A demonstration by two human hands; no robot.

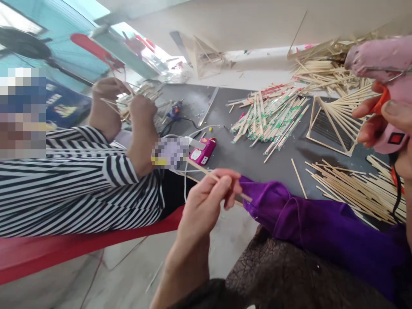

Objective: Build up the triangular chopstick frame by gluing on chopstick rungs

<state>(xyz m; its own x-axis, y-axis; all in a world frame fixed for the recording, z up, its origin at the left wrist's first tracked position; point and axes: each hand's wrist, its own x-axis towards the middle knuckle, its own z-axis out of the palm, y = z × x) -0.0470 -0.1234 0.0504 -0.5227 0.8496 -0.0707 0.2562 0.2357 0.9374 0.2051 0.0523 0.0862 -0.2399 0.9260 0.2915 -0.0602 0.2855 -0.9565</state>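
My left hand [214, 195], at the lower middle, pinches a thin wooden stick [201, 168] between thumb and fingers. The stick's near end points toward a purple cloth [289, 210] that hangs over the table edge. At the upper right my right hand [383, 116] is wrapped round a pink glue gun [380, 58], with a finger at its orange trigger. A frame of joined sticks [334, 124] stands on the table to the left of my right hand. Loose sticks [350, 186] lie in a pile below it.
Wrapped chopsticks [267, 113] are heaped on the grey table [206, 96]. A magenta box [202, 151] and white cables lie near the edge. At the left, a person in a striped shirt [80, 184] holds sticks near a blue glue gun [174, 110]. A red bench [64, 253] stands below.
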